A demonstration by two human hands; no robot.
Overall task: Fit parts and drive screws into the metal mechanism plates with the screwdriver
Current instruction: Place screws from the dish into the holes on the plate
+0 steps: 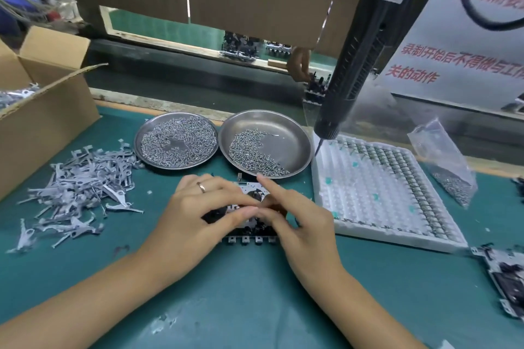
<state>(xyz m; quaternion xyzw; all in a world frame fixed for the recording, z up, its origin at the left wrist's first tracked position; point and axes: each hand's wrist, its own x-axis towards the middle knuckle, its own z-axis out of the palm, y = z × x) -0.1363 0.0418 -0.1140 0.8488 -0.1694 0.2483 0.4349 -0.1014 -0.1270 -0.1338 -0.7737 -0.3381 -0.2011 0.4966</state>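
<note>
A silver metal mechanism plate with black plastic parts [249,231] lies flat on the green mat [255,300], near centre, just near of two round steel dishes. The left hand [198,215], a ring on one finger, rests over the plate's left part, fingers curled down onto it. The right hand [300,224] pinches at something small on the plate's middle, index finger stretched out toward the far side; what it pinches is too small to tell. The left steel dish of small screws [176,143] touches the right steel dish of longer screws [265,144]. The black electric screwdriver [354,65] hangs untouched above the white foam tray [377,193] at right. A heap of grey metal levers [82,193] lies at left beside a cardboard box [42,110]
</note>
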